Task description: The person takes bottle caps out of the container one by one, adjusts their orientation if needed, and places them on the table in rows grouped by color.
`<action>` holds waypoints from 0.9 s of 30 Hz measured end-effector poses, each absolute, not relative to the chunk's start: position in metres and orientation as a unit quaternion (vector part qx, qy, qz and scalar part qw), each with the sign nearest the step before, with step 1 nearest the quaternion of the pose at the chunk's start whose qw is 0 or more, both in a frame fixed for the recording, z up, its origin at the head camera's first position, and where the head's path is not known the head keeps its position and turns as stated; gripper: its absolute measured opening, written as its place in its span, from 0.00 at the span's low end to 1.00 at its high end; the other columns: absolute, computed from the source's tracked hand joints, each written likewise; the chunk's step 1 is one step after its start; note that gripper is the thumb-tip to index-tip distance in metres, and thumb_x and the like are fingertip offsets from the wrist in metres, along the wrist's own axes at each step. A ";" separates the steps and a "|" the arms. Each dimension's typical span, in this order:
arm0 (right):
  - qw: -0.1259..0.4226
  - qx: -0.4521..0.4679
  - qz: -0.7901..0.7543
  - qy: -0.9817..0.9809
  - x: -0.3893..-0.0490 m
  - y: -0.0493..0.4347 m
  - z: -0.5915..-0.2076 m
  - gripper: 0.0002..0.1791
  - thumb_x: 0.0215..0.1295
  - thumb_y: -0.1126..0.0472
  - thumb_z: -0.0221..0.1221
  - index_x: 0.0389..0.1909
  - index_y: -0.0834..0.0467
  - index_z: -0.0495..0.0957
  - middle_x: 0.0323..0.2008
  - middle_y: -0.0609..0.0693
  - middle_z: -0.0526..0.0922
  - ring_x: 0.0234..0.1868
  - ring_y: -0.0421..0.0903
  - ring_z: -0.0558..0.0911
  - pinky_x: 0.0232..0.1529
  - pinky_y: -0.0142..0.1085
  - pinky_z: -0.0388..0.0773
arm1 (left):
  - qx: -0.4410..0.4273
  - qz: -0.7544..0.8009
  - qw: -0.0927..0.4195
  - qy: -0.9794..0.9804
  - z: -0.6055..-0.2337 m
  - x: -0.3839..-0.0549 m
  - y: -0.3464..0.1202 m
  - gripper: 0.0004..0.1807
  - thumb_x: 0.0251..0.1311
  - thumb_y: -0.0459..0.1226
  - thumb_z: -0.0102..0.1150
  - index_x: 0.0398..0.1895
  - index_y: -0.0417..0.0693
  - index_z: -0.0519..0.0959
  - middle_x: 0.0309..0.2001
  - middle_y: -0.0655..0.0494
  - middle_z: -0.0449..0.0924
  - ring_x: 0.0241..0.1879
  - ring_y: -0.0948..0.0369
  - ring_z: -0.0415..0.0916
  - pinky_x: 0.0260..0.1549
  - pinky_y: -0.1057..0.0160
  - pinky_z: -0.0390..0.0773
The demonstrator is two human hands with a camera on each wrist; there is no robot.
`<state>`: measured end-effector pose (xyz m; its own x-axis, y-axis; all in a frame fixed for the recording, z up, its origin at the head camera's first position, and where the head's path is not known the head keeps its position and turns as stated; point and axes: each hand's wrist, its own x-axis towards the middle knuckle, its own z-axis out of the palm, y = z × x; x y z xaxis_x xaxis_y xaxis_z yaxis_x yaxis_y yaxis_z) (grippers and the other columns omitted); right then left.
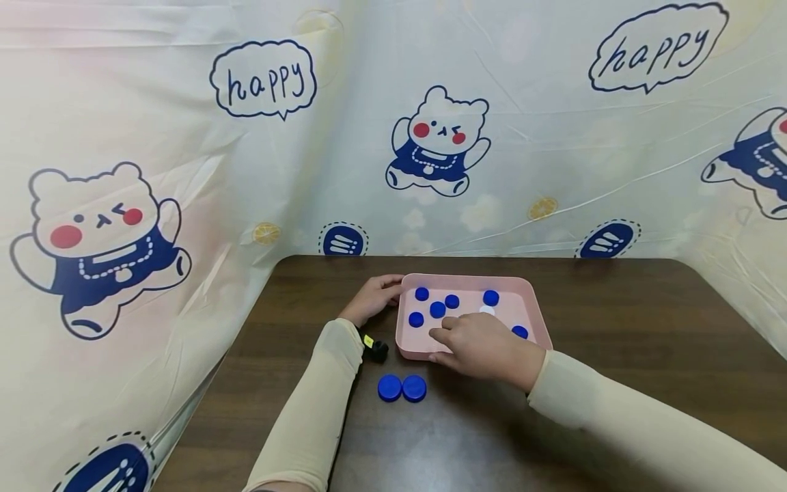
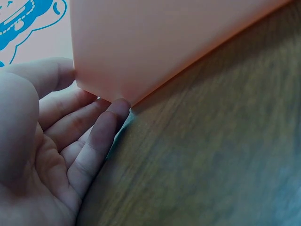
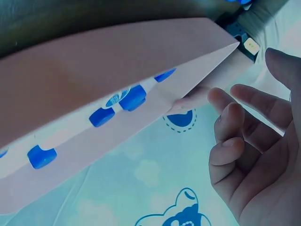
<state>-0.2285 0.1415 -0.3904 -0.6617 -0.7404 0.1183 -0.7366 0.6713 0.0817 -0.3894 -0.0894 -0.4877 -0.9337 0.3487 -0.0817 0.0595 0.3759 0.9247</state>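
Note:
A pink tray [image 1: 473, 281] on the table holds several round blue caps [image 1: 437, 309] and a white round piece [image 1: 487, 310], partly hidden by my right hand. My left hand [image 1: 373, 298] holds the tray's left end; in the left wrist view its thumb and fingertips bear on the corner of the tray wall [image 2: 155, 42]. Over the tray's near side is my right hand [image 1: 482, 344], loosely bent with nothing seen in its fingers [image 3: 230, 120]. In front of the tray, two blue caps [image 1: 415, 388] lie side by side on the table.
A small black object [image 1: 376, 351] with a yellow tag lies beside my left forearm, just left of the tray. The brown wooden table [image 1: 627, 321] reaches back to a light printed curtain [image 1: 344, 157] with bears and the word happy.

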 end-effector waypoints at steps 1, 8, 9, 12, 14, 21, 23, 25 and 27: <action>0.069 0.406 -0.013 -0.911 -0.230 0.141 -0.389 0.23 0.66 0.43 0.59 0.53 0.54 0.82 0.38 0.49 0.84 0.34 0.44 0.82 0.38 0.39 0.82 | 0.124 0.543 0.133 0.820 -0.488 -0.390 -0.089 0.24 0.67 0.50 0.57 0.64 0.55 0.75 0.55 0.56 0.78 0.44 0.58 0.79 0.46 0.57 0.79; 0.060 0.400 -0.023 -0.914 -0.244 0.141 -0.382 0.25 0.67 0.41 0.57 0.55 0.54 0.81 0.44 0.51 0.85 0.42 0.47 0.84 0.45 0.43 0.81 | 0.134 0.545 0.139 0.816 -0.491 -0.391 -0.089 0.23 0.69 0.48 0.55 0.64 0.53 0.74 0.55 0.55 0.77 0.45 0.59 0.79 0.46 0.58 0.79; 0.058 0.396 -0.029 -0.916 -0.247 0.140 -0.382 0.25 0.68 0.41 0.56 0.55 0.54 0.81 0.45 0.51 0.85 0.43 0.47 0.84 0.46 0.43 0.80 | 0.135 0.545 0.140 0.816 -0.491 -0.392 -0.089 0.23 0.69 0.48 0.55 0.64 0.53 0.74 0.55 0.56 0.77 0.45 0.59 0.79 0.46 0.58 0.79; 0.054 0.387 -0.034 -0.920 -0.256 0.139 -0.380 0.25 0.67 0.42 0.57 0.55 0.54 0.81 0.46 0.51 0.84 0.45 0.47 0.84 0.48 0.43 0.80 | 0.137 0.548 0.138 0.814 -0.491 -0.392 -0.089 0.23 0.69 0.48 0.55 0.64 0.53 0.75 0.56 0.55 0.77 0.45 0.59 0.80 0.46 0.58 0.79; 0.049 0.380 -0.035 -0.923 -0.263 0.138 -0.380 0.24 0.66 0.43 0.60 0.55 0.54 0.81 0.45 0.51 0.85 0.42 0.46 0.84 0.47 0.42 0.80 | 0.136 0.549 0.135 0.813 -0.491 -0.392 -0.089 0.23 0.68 0.48 0.56 0.64 0.53 0.75 0.56 0.55 0.77 0.45 0.59 0.80 0.45 0.58 0.79; 0.022 0.366 -0.044 -0.930 -0.281 0.138 -0.384 0.24 0.62 0.50 0.66 0.57 0.54 0.80 0.41 0.50 0.84 0.38 0.43 0.83 0.43 0.39 0.81 | 0.122 0.542 0.140 0.819 -0.490 -0.392 -0.089 0.24 0.68 0.50 0.56 0.64 0.54 0.75 0.56 0.56 0.77 0.45 0.58 0.79 0.46 0.58 0.79; 0.012 0.361 -0.043 -0.932 -0.285 0.138 -0.385 0.24 0.61 0.51 0.66 0.58 0.55 0.80 0.42 0.51 0.84 0.38 0.44 0.83 0.43 0.39 0.81 | 0.119 0.540 0.141 0.821 -0.490 -0.392 -0.089 0.24 0.67 0.50 0.57 0.64 0.55 0.75 0.56 0.56 0.77 0.45 0.59 0.79 0.46 0.58 0.79; 0.004 0.353 -0.043 -0.935 -0.289 0.138 -0.386 0.25 0.60 0.52 0.67 0.59 0.54 0.79 0.42 0.51 0.84 0.40 0.45 0.83 0.43 0.40 0.81 | 0.116 0.539 0.139 0.823 -0.489 -0.392 -0.089 0.24 0.67 0.50 0.57 0.64 0.55 0.75 0.56 0.57 0.77 0.45 0.59 0.79 0.46 0.58 0.79; -0.003 0.345 -0.042 -0.938 -0.293 0.138 -0.387 0.26 0.60 0.52 0.68 0.59 0.54 0.79 0.43 0.51 0.84 0.40 0.46 0.84 0.43 0.40 0.81 | 0.115 0.538 0.137 0.824 -0.488 -0.392 -0.088 0.24 0.67 0.50 0.57 0.64 0.55 0.75 0.55 0.57 0.77 0.45 0.59 0.79 0.45 0.58 0.79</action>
<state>-0.2931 0.1380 -0.3867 -0.7620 -0.6467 -0.0342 -0.6472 0.7586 0.0759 -0.3920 -0.0880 -0.4885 -0.9362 0.3364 -0.1016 0.0422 0.3948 0.9178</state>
